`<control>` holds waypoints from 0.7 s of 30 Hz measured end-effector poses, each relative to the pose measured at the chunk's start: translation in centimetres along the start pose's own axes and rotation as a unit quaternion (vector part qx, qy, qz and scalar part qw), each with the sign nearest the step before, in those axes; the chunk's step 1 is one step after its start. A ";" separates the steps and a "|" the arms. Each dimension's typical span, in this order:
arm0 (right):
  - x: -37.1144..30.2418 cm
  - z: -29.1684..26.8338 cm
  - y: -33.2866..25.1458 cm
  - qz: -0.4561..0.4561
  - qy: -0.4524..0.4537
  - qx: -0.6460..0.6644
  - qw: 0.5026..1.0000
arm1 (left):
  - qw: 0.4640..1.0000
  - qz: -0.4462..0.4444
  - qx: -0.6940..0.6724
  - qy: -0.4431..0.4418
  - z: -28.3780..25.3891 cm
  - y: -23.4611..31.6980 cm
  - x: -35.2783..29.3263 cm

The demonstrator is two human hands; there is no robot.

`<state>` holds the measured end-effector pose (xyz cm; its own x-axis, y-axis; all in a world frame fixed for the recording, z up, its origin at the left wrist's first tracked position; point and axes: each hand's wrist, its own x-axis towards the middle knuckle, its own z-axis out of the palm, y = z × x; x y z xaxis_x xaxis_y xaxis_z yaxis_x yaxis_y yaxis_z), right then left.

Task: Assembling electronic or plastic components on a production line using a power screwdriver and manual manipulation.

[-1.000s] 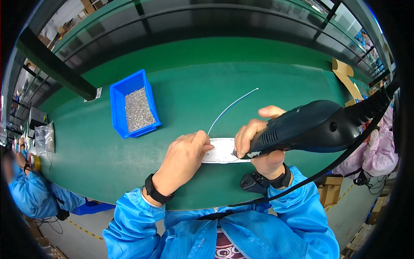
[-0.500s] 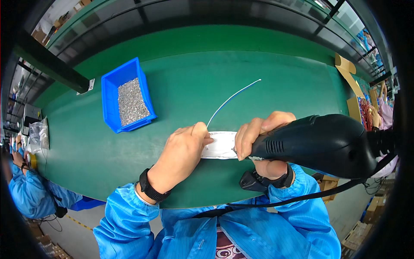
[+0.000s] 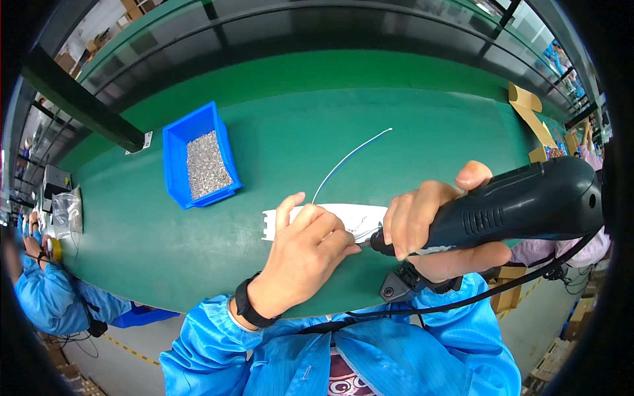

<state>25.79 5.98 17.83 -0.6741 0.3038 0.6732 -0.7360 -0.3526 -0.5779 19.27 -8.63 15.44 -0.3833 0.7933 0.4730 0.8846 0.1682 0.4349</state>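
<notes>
Since the earlier frame: left hand (image 3: 307, 247) shifted right, up to the tip of the black power tool (image 3: 515, 201); left end of the white strip (image 3: 360, 214) now bare. Right hand (image 3: 429, 221) and tool also a little further right.

Nearest, lower edge: blue jacket (image 3: 356, 360); thin black cable (image 3: 528, 276) curving from lower middle up to the tool's rear at right.

Black band (image 3: 247, 305) on left wrist; small black device (image 3: 396, 287) by the right wrist.

Left hand half curled, one finger lifted clear, thumb and forefinger ends bunched at the tool's tip. Cannot tell whether they pinch anything.

Right hand closed round the tool's front end, thumb beneath. Tool lies roughly level, tip pointing left.

White strip flat on the green table (image 3: 277, 145), mid-frame, partly under the left hand. White wire (image 3: 343, 162) runs from it, bending to upper right.

Upper left of centre: blue bin (image 3: 173, 168), small metal bits (image 3: 208, 165) inside. Far left: clear bag (image 3: 66, 214), co-worker's blue sleeve (image 3: 43, 287). Upper right: open carton (image 3: 528, 119).
</notes>
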 end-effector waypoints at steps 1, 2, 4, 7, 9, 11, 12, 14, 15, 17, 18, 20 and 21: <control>0.0 -0.1 0.0 -0.002 -0.001 0.003 1.000 | 1.000 -0.005 -0.012 -0.006 0.0 0.2 0.0; 0.0 -0.2 0.1 -0.012 -0.009 0.005 1.000 | 1.000 -0.010 -0.025 -0.012 0.1 0.4 0.1; -0.1 -0.2 0.0 -0.023 -0.014 0.006 1.000 | 0.999 -0.013 -0.040 -0.022 0.2 0.6 0.1; -0.1 -0.4 -0.1 -0.023 -0.029 0.002 0.999 | 0.999 -0.017 -0.045 -0.015 0.4 0.9 0.3; -0.2 -0.7 0.0 -0.037 -0.051 0.010 0.998 | 0.997 -0.033 -0.072 -0.015 0.5 1.0 0.3; -0.1 -0.8 -0.2 -0.041 -0.061 0.015 0.997 | 0.996 -0.034 -0.077 -0.016 0.5 1.2 0.4; -0.1 -1.0 -0.2 -0.043 -0.073 0.020 0.996 | 0.996 -0.035 -0.082 -0.015 0.6 1.3 0.4; 0.3 -2.1 0.0 -0.052 -0.119 0.027 0.991 | 0.995 -0.037 -0.088 -0.013 0.8 1.3 0.3; 0.4 -2.4 0.0 -0.059 -0.165 0.035 0.984 | 0.995 -0.040 -0.093 -0.010 0.9 1.4 0.2; 0.2 -2.1 -0.1 -0.058 -0.152 0.036 0.986 | 0.994 -0.046 -0.101 -0.014 0.9 1.5 0.2; 0.1 -2.0 -0.2 -0.055 -0.139 0.036 0.988 | 0.992 -0.053 -0.111 -0.017 1.0 1.6 0.3; 0.2 -2.0 -0.6 -0.043 -0.150 0.030 0.987 | 0.993 -0.048 -0.108 -0.026 1.0 1.5 0.3; 0.2 -2.1 -0.7 -0.032 -0.163 0.029 0.986 | 0.993 -0.045 -0.101 -0.034 1.0 1.6 0.2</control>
<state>26.08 8.13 17.42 -0.5633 0.0299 0.8257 -0.7653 -0.3955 -0.5078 20.82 -7.65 15.48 -0.4332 0.8196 0.3749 0.7740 0.1251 0.6207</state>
